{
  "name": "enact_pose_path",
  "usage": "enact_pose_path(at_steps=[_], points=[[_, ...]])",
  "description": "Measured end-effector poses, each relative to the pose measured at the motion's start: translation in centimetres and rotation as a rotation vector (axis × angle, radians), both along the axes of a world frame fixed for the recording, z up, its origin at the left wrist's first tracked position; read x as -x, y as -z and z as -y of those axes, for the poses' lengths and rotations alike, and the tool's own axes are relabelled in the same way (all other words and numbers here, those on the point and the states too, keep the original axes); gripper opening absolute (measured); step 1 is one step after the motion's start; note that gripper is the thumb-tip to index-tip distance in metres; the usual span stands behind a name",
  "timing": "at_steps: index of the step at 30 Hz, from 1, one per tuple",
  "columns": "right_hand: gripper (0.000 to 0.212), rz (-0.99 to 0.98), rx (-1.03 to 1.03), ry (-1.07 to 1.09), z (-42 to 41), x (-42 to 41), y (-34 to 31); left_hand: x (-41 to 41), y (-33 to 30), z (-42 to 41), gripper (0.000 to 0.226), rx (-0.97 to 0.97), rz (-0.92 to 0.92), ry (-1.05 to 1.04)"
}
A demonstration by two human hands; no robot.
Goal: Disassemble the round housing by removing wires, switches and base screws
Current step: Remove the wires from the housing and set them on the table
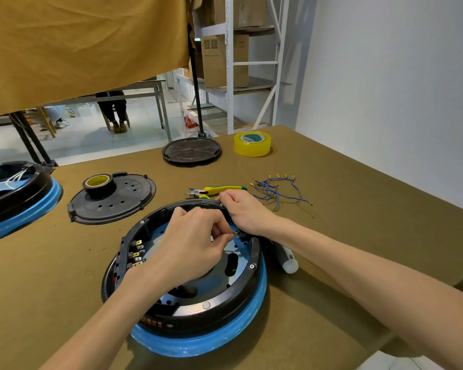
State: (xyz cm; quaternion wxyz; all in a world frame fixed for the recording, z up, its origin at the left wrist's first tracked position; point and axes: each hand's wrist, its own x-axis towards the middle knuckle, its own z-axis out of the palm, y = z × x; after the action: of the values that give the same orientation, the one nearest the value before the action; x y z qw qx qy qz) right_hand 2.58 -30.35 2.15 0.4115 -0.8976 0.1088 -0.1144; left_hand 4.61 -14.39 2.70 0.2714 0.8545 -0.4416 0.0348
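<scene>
**Fingers on a terminal at the housing's far-right wall**

Housing point(187, 329), round, black over a blue band, sits open side up on the near middle of the worktop point(345, 209). The left hand point(195, 244) reaches into it, thumb and fingers pinched together on a small brass-tipped connector beside a black switch block point(243, 234) at the inner right wall; what exactly is pinched is hard to make out. The right hand point(241, 209) curls over the far rim, gripping it to steady the housing.

To do this well, I would pull straight along the terminal's axis, gripping the metal end instead of the wire, while the right hand braces against the tug.

Counted: one loose bundle of blue wires point(278, 190) far right, already out; one pair of green-and-yellow cutters point(214, 190) just beyond the rim; two tape rolls, one clear yellow point(252, 144), one black point(99, 185) sitting on a cover plate point(134, 198); a second cover plate point(191, 151) farther off; a second housing point(16, 198) at the left edge.
</scene>
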Motion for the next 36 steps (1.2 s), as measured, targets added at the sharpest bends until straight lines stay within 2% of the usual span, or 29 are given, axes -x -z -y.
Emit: enact_pose_path(at_steps=[8,13,17,25,30,36], points=[[0.038,-0.001,0.001,-0.001,-0.05,0.06,-0.05,-0.25,-0.09,-0.13,0.016,-0.032,-0.017,0.015],[0.042,-0.01,0.017,-0.002,-0.23,-0.11,-0.06,-0.02,0.07,-0.49,0.011,-0.003,0.049,0.025],[0.038,-0.002,0.006,-0.006,-0.2,0.13,-0.22,-0.15,0.1,-0.24,0.013,-0.037,-0.006,0.03],[0.035,0.004,0.003,-0.015,-0.17,0.21,-0.23,-0.13,0.31,-0.28,0.016,-0.037,0.012,0.011],[0.039,-0.003,-0.007,-0.008,-0.21,-0.03,-0.06,-0.19,0.45,-0.47,0.011,-0.01,0.05,0.004],[0.038,0.001,0.0,-0.007,-0.26,0.08,-0.03,-0.46,0.12,-0.68,0.008,0.048,-0.011,0.027]])
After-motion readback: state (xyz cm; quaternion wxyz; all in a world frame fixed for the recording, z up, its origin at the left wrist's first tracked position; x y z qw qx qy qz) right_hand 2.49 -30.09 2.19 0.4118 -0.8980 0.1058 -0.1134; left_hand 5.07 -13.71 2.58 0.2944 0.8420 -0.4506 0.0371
